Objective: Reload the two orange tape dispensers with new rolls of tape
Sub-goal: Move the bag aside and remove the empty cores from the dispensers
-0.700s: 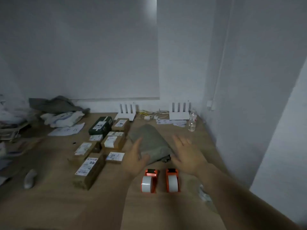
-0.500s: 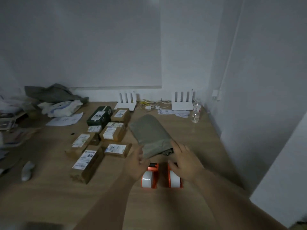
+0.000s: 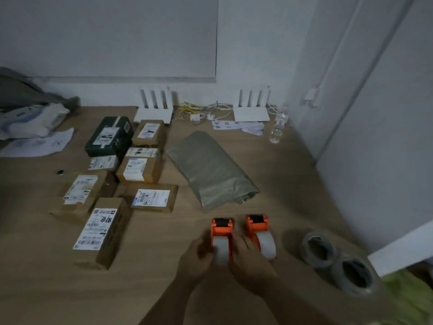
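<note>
Between the two hands, low on the table, stands the left dispenser, upright with a pale roll in it. The left hand cups its left side and the right hand presses its right side, so the fingers of both close around the body and roll; the fingertips are dim and blurred, and how tight the hold is cannot be told. Just beyond the right hand's knuckles, on its outer side, the right dispenser stands beside the first, tilted a little, also carrying a pale roll, and the hand partly hides its near edge; whether they touch cannot be told.

Farther out on the right hand's side, well apart from the fingers, two tape rolls lie flat on the table, touching each other, near the white wall.

Ahead of the fingertips, just past the dispensers' black noses, lies a folded grey bag. Off to the left hand's side and ahead, a cluster of labelled boxes sits on the wood, the nearest one well apart from the left thumb. Far ahead against the wall stand two white routers with loose cables between them, and a clear bottle stands beside the right one.
</note>
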Demonstrator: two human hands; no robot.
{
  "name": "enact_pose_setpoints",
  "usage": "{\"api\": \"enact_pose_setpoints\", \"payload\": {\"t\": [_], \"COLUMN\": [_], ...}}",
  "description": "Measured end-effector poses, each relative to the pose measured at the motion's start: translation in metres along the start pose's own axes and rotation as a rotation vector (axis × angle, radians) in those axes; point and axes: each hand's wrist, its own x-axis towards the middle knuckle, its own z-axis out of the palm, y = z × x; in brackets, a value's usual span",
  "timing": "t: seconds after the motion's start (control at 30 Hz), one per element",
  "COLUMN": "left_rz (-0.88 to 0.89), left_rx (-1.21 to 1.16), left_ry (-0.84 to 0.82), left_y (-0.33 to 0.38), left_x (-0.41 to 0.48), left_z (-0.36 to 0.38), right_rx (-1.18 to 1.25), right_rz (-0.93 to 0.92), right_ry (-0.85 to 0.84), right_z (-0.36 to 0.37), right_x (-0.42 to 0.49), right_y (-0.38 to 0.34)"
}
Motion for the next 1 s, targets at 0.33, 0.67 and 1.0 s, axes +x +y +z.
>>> {"api": "enact_pose_setpoints", "payload": {"t": [0.33,0.67,1.0], "left_rz": [-0.245,-0.147,-0.128], "left_rx": [-0.362,-0.329,-0.421], "left_ry": [-0.135,-0.154,-0.053], "left_y": [-0.019,-0.017,-0.013], "left_x": [0.041,0.039,0.039], "left_z": [0.009,0.016,0.002], "right_rx": [0.341,0.563,0.547], "right_rz": [0.311,0.378,0.288], "right_ry": [0.074,0.09,0.097], "right_z": [0.035,0.043,0.024], "right_x": [0.028,0.035,0.044], "right_y": [-0.019,-0.019,-0.005]}}
